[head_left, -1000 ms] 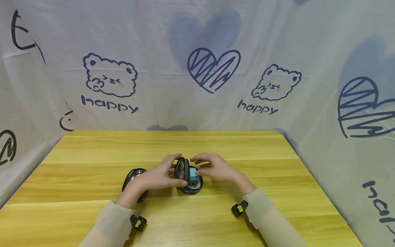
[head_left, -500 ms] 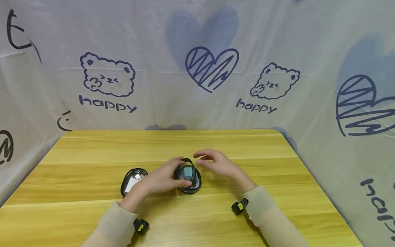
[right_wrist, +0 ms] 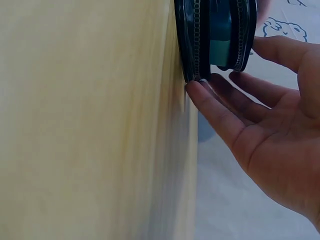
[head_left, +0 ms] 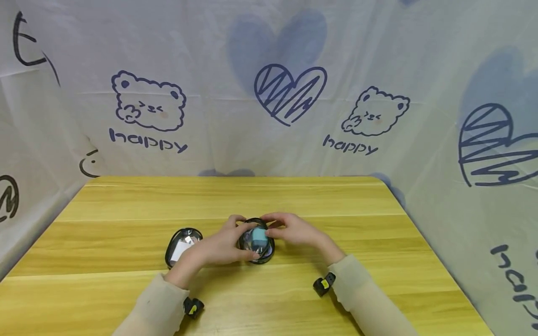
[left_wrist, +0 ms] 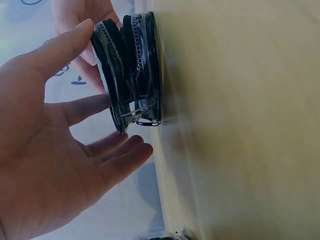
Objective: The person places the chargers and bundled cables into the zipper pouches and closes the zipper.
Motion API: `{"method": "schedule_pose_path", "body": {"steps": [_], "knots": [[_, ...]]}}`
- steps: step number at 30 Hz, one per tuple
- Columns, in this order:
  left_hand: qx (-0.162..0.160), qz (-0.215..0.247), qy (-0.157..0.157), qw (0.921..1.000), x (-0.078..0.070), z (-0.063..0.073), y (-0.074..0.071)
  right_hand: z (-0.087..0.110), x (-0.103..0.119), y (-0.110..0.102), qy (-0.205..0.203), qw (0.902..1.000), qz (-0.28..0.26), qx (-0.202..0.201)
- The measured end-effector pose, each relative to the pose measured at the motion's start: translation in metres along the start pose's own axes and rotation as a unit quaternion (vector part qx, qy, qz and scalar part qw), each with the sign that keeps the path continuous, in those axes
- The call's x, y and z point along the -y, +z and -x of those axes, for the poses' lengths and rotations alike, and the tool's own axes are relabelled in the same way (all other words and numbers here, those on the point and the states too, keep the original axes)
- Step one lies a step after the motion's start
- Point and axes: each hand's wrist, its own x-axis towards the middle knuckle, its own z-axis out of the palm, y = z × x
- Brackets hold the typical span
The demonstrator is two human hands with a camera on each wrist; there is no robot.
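Observation:
A small clear zip case [head_left: 255,242] with black trim lies on the table, its lid lowered over its base. A light-blue item [head_left: 259,234] shows inside it. My left hand [head_left: 224,243] holds the lid from the left, with the thumb at the near edge and fingers across the far side. In the left wrist view a gap is left between lid and base, and a zip pull [left_wrist: 147,123] hangs at the end. My right hand [head_left: 296,228] is on the case's right side. In the right wrist view its thumb touches the lid and a fingertip touches the base edge.
A second clear case [head_left: 183,245] with black trim and a white piece inside lies left of my hands, partly behind the left wrist. The wooden table [head_left: 328,196] meets a printed cloth [head_left: 218,116] at its back and sides.
The lid has swung rightward from nearly upright down over the base, led by my left hand. My right hand lifted away a little, then came back to touch the case's right side.

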Motion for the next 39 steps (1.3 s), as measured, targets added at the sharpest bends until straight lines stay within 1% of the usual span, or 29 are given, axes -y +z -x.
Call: {"method": "schedule_pose_path", "body": {"steps": [3,7,11,15,18,22,25,29,34,36,39], "knots": [[-0.003,-0.001,-0.006,1.0000,-0.001,0.000,-0.001,0.000,0.002,0.001,0.005,1.0000,0.001,0.001],[-0.004,-0.003,0.000,1.0000,0.000,0.001,-0.002,0.001,0.006,0.002,0.013,0.9999,-0.010,-0.002],[-0.009,-0.005,0.013,0.9999,0.001,0.002,-0.005,0.000,0.006,0.006,0.017,0.9992,-0.035,-0.001],[-0.014,-0.026,0.037,0.9989,0.004,0.002,-0.011,0.000,0.007,0.009,0.027,0.9984,-0.048,-0.009],[-0.007,-0.039,0.048,0.9980,0.005,0.002,-0.015,0.000,0.009,0.010,0.036,0.9979,-0.052,-0.013],[0.012,-0.033,0.054,0.9979,0.003,0.004,-0.021,0.001,0.011,0.011,0.049,0.9965,-0.065,-0.019],[0.016,-0.034,0.062,0.9974,0.002,0.006,-0.023,0.001,0.011,0.011,0.061,0.9946,-0.079,-0.027],[0.010,-0.043,0.076,0.9961,0.002,0.006,-0.023,0.002,0.010,0.011,0.070,0.9933,-0.086,-0.032],[-0.005,-0.055,0.087,0.9947,0.002,0.003,-0.019,0.002,0.011,0.011,0.073,0.9943,-0.071,-0.032],[-0.005,-0.054,0.089,0.9945,0.002,0.001,-0.018,0.003,0.011,0.010,0.072,0.9944,-0.072,-0.029],[0.004,-0.047,0.092,0.9946,0.002,0.001,-0.018,0.003,0.009,0.008,0.079,0.9919,-0.098,-0.017]]}}
